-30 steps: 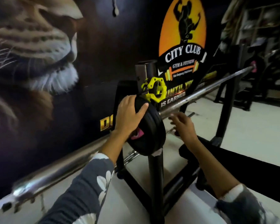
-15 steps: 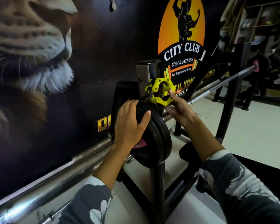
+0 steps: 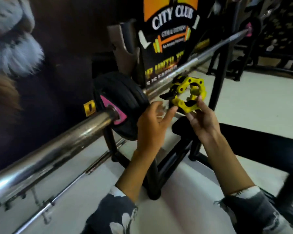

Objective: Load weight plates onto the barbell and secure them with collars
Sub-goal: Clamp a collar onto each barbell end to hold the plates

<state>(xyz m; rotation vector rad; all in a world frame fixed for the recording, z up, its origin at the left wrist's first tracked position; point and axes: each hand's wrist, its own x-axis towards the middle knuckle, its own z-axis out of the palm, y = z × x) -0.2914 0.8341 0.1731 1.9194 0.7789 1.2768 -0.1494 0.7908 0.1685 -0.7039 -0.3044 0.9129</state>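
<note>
A steel barbell (image 3: 61, 142) runs from lower left to upper right across the rack. Black weight plates (image 3: 125, 105) with a pink hub sit on its near sleeve. My right hand (image 3: 201, 120) holds a yellow clamp collar (image 3: 188, 95) by its lower edge, just right of the plates and in front of the bar. My left hand (image 3: 152, 124) hovers beside it with fingers spread, close to the plates' edge and touching nothing that I can make out.
The black rack upright (image 3: 152, 174) stands right below my hands. A dark bench pad (image 3: 260, 144) lies to the right. The painted wall with the gym logo (image 3: 172, 31) is close behind the bar. More rack frames (image 3: 243, 65) stand at the back right.
My right hand has taken the yellow collar off the rack post and carried it down to the right. My left hand has left the plates and moved toward the collar. The view has tilted down.
</note>
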